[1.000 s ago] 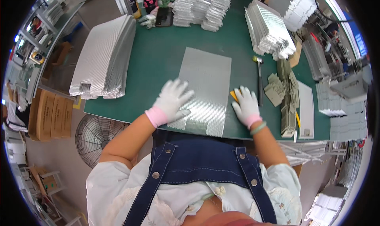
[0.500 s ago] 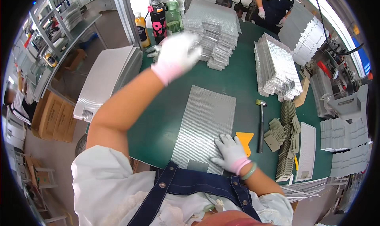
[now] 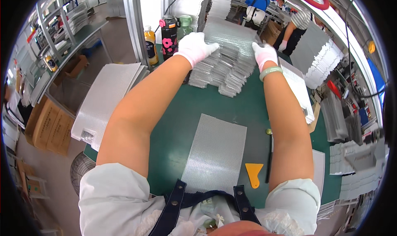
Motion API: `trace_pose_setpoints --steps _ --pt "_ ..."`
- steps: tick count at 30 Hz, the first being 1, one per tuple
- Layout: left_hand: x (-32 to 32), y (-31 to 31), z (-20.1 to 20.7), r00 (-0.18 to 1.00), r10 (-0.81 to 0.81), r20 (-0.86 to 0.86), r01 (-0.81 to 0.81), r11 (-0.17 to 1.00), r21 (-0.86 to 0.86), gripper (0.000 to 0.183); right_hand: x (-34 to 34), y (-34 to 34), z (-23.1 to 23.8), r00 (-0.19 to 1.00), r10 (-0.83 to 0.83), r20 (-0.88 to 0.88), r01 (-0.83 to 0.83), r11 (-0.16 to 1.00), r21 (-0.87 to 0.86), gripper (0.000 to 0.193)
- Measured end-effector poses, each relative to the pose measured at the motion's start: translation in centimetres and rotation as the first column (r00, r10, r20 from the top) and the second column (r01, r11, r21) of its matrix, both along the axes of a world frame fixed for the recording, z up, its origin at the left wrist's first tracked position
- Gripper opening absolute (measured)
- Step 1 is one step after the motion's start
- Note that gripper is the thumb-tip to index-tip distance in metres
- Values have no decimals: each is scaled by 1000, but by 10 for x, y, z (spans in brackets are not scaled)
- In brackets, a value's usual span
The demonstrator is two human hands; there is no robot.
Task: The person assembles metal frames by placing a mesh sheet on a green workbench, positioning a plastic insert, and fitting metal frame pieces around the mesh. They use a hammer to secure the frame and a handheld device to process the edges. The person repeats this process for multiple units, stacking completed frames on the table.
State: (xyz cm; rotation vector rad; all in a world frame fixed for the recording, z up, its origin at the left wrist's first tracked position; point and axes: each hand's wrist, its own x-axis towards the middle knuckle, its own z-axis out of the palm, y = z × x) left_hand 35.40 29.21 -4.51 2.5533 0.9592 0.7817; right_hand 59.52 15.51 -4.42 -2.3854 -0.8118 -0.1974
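Left hand: thumb spread, at the left side of the sheet stack; cannot tell if gripping
Right hand: at its right side; grip likewise unclear
Sheet stack: toward the far edge of the table
Mesh panel: flat, near edge
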Motion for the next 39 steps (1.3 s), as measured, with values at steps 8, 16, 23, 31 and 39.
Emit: trace_pose_setpoints --steps 8,16,23,31,39 --pt "-24 26 -25 924 -122 363 244 918 -314 69 -59 -9 34 882 468 48 -287 454 844 34" --pt "-16 44 -51 830 -221 512 332 933 -136 54 -48 -5 17 838 530 -128 -211 532 820 32" --pt "-15 46 -56 820 -186 542 349 912 -215 56 -34 -27 9 690 723 35 -157 103 982 34" --pt "-78 -72 29 447 -85 891 827 419 -375 56 -136 -160 -4 622 761 -184 -53 275 960 17" --pt "-157 -199 -43 918 -65 391 90 995 -46 42 -242 -260 -75 967 240 -86 -123 735 667 24"
